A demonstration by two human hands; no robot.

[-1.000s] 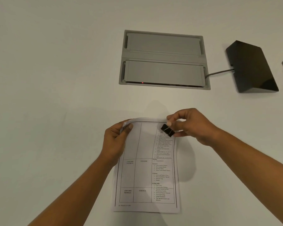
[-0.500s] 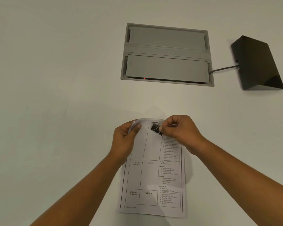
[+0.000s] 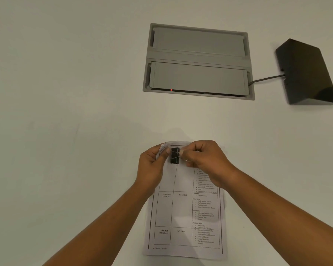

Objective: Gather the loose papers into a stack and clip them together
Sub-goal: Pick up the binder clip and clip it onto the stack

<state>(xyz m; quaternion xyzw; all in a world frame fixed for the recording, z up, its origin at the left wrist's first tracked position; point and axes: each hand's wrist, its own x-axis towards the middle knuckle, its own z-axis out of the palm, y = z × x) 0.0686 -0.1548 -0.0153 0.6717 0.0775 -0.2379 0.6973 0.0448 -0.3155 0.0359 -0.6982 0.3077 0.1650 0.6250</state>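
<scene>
The left hand point(image 3: 152, 166) grips the curled top-left edge of the thin printed papers point(image 3: 185, 214), which lie on the smooth white table point(image 3: 65, 150). Beside its thumb stands the boxy black binder clip point(image 3: 175, 155), its wire handle pinched by the right hand point(image 3: 206, 160). Half a second ago the clip sat further right, tilted.

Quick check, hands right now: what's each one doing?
Left hand: grips the top edge of the papers.
Right hand: pinches the binder clip by its wire handles.

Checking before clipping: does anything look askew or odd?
The printed white paper stack bows up at its far edge, where the left hand holds it and the right hand holds the black binder clip.
</scene>
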